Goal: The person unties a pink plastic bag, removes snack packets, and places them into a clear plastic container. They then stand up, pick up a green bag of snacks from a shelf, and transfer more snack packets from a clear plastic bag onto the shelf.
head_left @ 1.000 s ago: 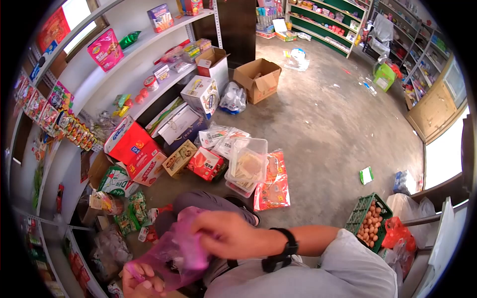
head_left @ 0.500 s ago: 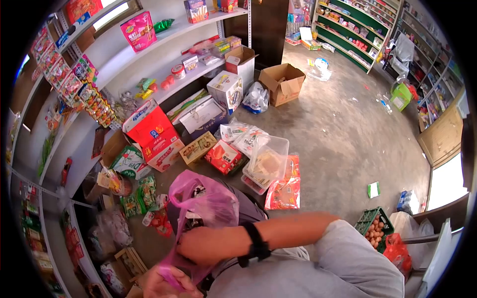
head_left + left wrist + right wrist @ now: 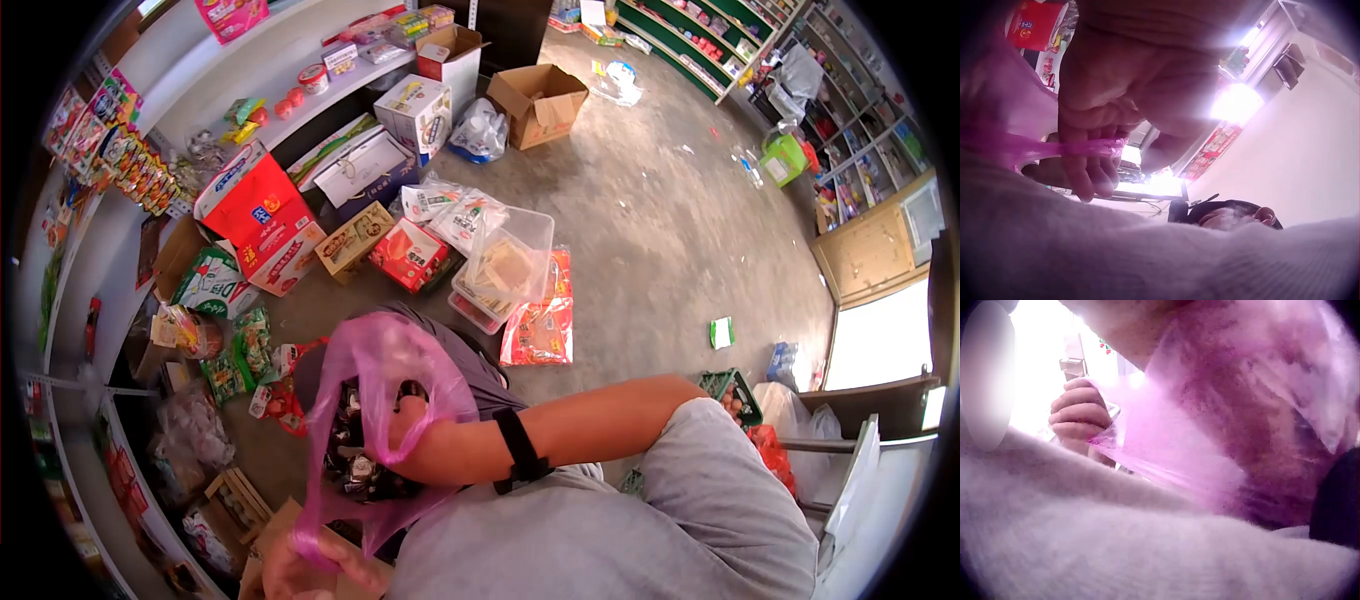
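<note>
The pink plastic bag (image 3: pixel 385 352) is held in front of the person's torso, beside a leg in dark trousers (image 3: pixel 470 362). Small dark items (image 3: pixel 372 482) are seen through its film and mouth. A gathered handle is gripped by the left hand (image 3: pixel 322 572); in both wrist views its fingers are curled round the pink strip, with no wide gap left. The right hand (image 3: pixel 408 420) is sunk into the bag up to about the wrist, below a black strap (image 3: pixel 520 447); its fingers are mostly hidden, so whether anything is grasped cannot be told.

The step in hand is judged to be handling the contents inside the bag, whether by placing or sorting. For the next move, a firm hold on the handle seems to be called for, so that the mouth is held spread and the right hand can be drawn out without the thin film being snagged.
</note>
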A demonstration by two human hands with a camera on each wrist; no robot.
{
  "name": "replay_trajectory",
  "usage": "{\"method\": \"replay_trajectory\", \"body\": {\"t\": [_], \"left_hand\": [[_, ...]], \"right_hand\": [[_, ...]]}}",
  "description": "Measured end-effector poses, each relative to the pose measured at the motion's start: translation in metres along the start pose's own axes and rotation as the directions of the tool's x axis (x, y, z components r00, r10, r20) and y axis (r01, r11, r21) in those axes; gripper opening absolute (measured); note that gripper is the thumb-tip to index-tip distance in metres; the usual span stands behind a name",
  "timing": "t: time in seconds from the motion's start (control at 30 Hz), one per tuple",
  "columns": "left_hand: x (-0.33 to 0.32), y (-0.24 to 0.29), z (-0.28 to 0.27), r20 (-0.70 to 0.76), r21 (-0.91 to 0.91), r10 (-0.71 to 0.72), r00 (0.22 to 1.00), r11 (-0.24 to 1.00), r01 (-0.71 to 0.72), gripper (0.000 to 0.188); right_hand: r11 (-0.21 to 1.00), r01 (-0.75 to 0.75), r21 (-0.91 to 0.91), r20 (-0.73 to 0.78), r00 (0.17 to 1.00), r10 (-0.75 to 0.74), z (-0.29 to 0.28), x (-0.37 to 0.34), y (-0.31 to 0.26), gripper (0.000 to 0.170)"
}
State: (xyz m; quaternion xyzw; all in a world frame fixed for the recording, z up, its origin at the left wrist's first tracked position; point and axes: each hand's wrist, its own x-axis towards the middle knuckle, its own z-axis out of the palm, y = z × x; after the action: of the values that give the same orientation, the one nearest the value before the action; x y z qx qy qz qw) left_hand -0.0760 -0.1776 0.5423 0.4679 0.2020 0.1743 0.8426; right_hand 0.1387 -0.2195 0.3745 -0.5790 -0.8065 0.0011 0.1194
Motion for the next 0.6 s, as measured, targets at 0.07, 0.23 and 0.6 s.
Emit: {"method": "replay_trajectory", "body": {"t": [0.07,0.23,0.6], "left_hand": [[0.01,0.0,0.003,-0.009,0.023,0.008,1.0,1.0,-0.007,0.043],[0.029,-0.003,0.006,-0.03,0.013,0.004,1.0,1.0,-0.004,0.041],[0.051,-0.011,-0.001,-0.04,-0.02,0.04,0.998,0.999,-0.04,0.039]], "right_hand": [[0.997,0.08,-0.008,0.079,0.994,-0.079,0.005,-0.008,0.005,0.033],[0.994,0.046,-0.098,-0.021,0.999,-0.049,0.005,-0.005,0.014,0.037],[0.239,-0.437,0.867,0.448,0.894,0.007,-0.022,-0.017,0.054,0.028]]}}
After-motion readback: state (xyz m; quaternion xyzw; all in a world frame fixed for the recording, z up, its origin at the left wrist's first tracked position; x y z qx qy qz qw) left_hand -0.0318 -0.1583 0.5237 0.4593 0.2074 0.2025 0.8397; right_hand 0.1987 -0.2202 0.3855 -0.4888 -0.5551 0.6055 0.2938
